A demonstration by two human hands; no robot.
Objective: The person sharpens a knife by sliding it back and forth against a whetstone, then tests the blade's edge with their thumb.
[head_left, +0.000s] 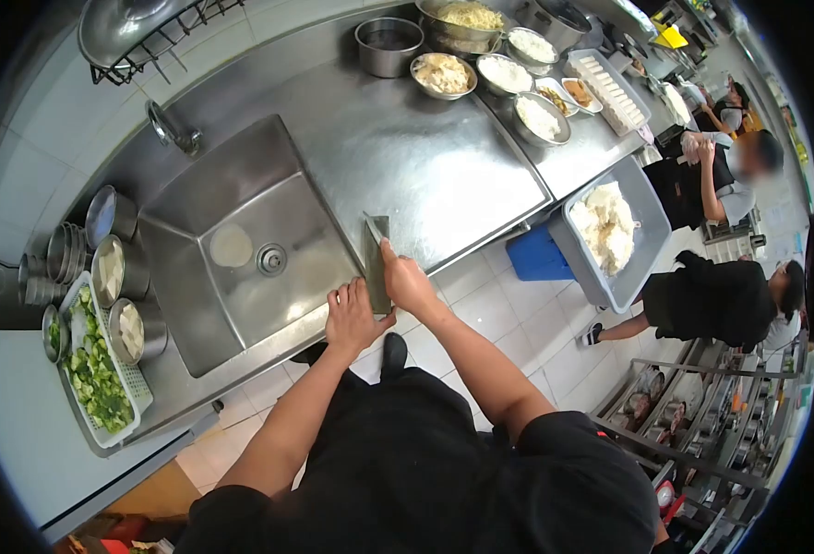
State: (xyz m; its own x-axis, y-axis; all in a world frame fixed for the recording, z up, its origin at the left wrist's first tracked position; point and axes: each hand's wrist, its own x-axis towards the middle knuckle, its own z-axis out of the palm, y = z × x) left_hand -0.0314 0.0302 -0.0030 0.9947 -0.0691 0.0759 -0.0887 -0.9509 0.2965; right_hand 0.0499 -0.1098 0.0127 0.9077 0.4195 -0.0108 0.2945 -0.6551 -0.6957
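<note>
A long, flat grey-green strip (377,277) lies across the metal edge at the sink's front right corner. My left hand (353,319) is at its near end, fingers along its left side and thumb at its lower end. My right hand (407,284) is closed at the strip's right side, its index finger stretched along a thin, light-coloured tool (372,226) that looks like a knife. The tool's far end reaches just past the strip's upper left corner. The palm hides the rest of it.
The sink (250,319) is on the left, beside a basket of cut green vegetables (101,383) and metal pots. Bowls of food (442,76) line the counter's back right. A grey tub (621,294) sits beyond the counter's front edge. Several people (716,286) stand at right.
</note>
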